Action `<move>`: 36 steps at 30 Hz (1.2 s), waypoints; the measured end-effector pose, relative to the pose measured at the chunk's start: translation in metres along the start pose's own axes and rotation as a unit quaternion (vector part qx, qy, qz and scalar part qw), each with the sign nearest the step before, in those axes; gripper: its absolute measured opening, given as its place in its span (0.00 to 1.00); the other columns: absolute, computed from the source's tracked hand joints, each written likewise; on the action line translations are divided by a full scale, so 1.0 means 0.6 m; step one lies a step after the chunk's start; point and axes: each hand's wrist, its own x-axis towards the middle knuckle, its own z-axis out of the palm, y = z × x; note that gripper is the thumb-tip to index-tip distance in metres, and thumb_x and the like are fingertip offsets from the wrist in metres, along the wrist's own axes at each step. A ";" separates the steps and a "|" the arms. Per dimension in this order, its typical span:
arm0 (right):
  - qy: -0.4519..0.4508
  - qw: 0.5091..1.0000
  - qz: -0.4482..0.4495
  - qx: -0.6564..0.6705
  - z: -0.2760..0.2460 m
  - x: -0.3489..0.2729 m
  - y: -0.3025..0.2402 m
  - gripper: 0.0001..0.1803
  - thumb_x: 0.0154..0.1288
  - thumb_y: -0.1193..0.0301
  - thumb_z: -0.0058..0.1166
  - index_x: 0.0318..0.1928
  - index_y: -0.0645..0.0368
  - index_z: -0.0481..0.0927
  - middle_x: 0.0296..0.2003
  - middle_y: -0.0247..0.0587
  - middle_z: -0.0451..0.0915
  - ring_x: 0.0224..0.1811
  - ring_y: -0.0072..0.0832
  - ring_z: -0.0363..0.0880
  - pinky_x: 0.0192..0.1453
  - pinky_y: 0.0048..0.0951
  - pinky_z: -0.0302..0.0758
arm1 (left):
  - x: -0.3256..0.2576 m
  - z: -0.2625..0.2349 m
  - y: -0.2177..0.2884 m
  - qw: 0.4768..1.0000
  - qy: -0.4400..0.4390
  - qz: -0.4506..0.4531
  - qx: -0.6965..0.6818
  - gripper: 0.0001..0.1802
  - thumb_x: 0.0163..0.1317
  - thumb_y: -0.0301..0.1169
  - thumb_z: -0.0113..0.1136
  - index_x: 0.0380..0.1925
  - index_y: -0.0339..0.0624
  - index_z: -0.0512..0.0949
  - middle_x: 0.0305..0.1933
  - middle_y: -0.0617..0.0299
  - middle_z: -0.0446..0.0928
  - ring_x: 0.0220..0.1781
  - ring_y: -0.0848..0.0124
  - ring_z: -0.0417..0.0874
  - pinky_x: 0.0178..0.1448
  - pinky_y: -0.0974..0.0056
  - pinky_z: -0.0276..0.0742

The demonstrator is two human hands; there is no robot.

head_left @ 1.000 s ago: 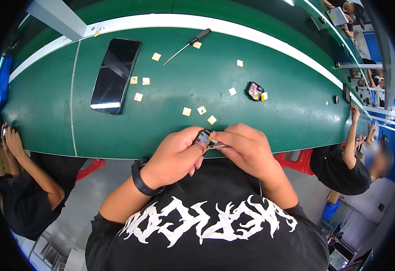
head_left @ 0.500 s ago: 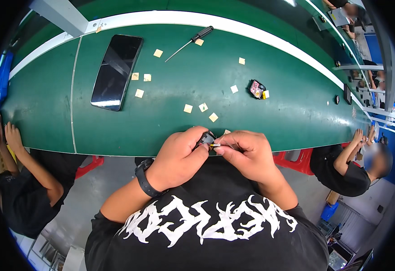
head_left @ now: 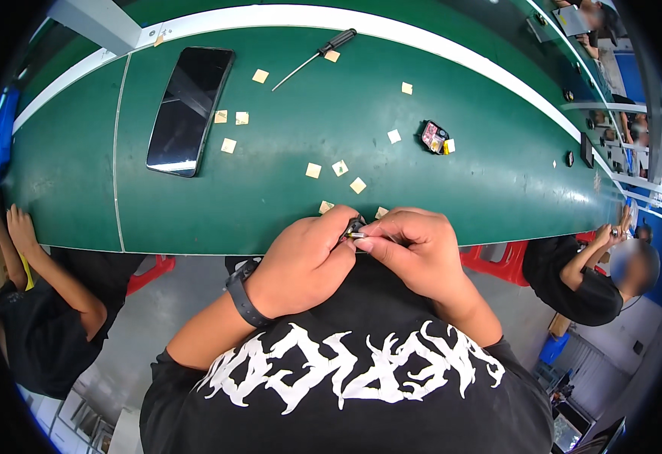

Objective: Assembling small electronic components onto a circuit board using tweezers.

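Observation:
At the table's near edge, my left hand (head_left: 312, 256) is closed around a small black device housing (head_left: 351, 228), most of it hidden by the fingers. Thumb and forefinger of my right hand (head_left: 412, 246) pinch a tiny silver part with a yellow-green end (head_left: 357, 235), held against the housing's right side. What kind of part it is cannot be made out. Farther off to the right lies another opened black housing (head_left: 434, 138), with a pinkish inside and a yellow piece at its edge.
On the green table (head_left: 270, 197) are a dark phone (head_left: 190, 112), a black-handled screwdriver (head_left: 316, 59) and several pale square stickers (head_left: 313, 170). One person (head_left: 51, 310) sits at the left, another (head_left: 580, 280) at the right. Red stools (head_left: 495, 265) stand beyond the table edge.
The table and its things sit slightly higher in the picture. Both hands stay together, and the silver part is still pinched at the housing. The left-hand person's far hand has moved up.

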 end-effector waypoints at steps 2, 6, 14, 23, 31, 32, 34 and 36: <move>-0.014 1.000 0.009 -0.006 -0.001 0.001 0.000 0.04 0.64 0.76 0.69 0.37 0.63 0.88 0.28 0.38 0.83 0.27 0.20 0.76 0.32 0.26 0.72 | -0.002 0.000 0.000 1.000 -0.015 -0.010 0.011 0.10 0.66 0.23 0.52 0.47 0.33 0.73 0.31 0.51 0.76 0.30 0.55 0.77 0.36 0.55 0.71; -0.032 0.999 -0.006 -0.006 -0.002 0.007 0.007 0.03 0.63 0.77 0.70 0.37 0.62 0.89 0.27 0.35 0.81 0.28 0.19 0.74 0.33 0.26 0.70 | -0.006 0.001 -0.009 0.999 -0.014 0.024 0.031 0.12 0.67 0.23 0.52 0.50 0.32 0.71 0.32 0.52 0.77 0.32 0.53 0.79 0.37 0.53 0.72; -0.043 0.985 0.124 0.108 -0.001 0.017 0.022 0.14 0.58 0.76 0.76 0.40 0.61 0.83 0.25 0.21 0.68 0.27 0.11 0.62 0.31 0.20 0.62 | -0.015 -0.012 0.003 0.997 -0.057 0.027 0.037 0.09 0.66 0.25 0.54 0.45 0.34 0.71 0.31 0.45 0.79 0.33 0.44 0.81 0.37 0.45 0.72; -0.048 0.963 0.153 0.218 0.012 0.021 0.009 0.10 0.68 0.75 0.68 0.35 0.60 0.77 0.26 0.22 0.72 0.26 0.09 0.65 0.30 0.17 0.64 | -0.022 0.014 -0.005 0.998 0.024 0.043 0.031 0.17 0.68 0.24 0.59 0.55 0.35 0.72 0.37 0.58 0.79 0.33 0.64 0.81 0.41 0.61 0.76; -0.021 0.952 0.173 0.251 0.023 0.017 -0.006 0.10 0.77 0.69 0.59 0.38 0.60 0.73 0.27 0.25 0.74 0.28 0.11 0.67 0.31 0.19 0.66 | -0.021 0.003 -0.007 1.000 0.029 0.003 -0.012 0.14 0.73 0.28 0.57 0.55 0.36 0.72 0.40 0.59 0.77 0.38 0.69 0.77 0.46 0.63 0.75; -0.007 0.954 0.154 0.257 0.025 0.019 -0.008 0.09 0.78 0.69 0.57 0.40 0.61 0.75 0.28 0.26 0.75 0.28 0.12 0.68 0.32 0.19 0.67 | -0.021 0.003 -0.007 1.000 0.028 0.003 -0.008 0.14 0.74 0.28 0.56 0.55 0.35 0.71 0.39 0.59 0.77 0.38 0.69 0.77 0.46 0.63 0.74; -0.012 0.957 0.142 0.253 0.026 0.019 -0.007 0.08 0.78 0.70 0.57 0.41 0.61 0.76 0.29 0.26 0.77 0.29 0.11 0.69 0.33 0.19 0.68 | -0.022 0.002 -0.005 1.000 0.025 0.004 -0.005 0.14 0.74 0.29 0.55 0.55 0.35 0.71 0.39 0.60 0.76 0.38 0.69 0.76 0.46 0.62 0.74; -0.018 0.960 0.129 0.248 0.030 0.019 -0.004 0.07 0.78 0.71 0.57 0.42 0.62 0.77 0.31 0.27 0.78 0.30 0.11 0.70 0.34 0.19 0.69 | -0.022 0.001 -0.002 0.999 0.028 -0.006 -0.042 0.15 0.75 0.30 0.54 0.56 0.33 0.70 0.38 0.61 0.75 0.37 0.70 0.75 0.45 0.63 0.74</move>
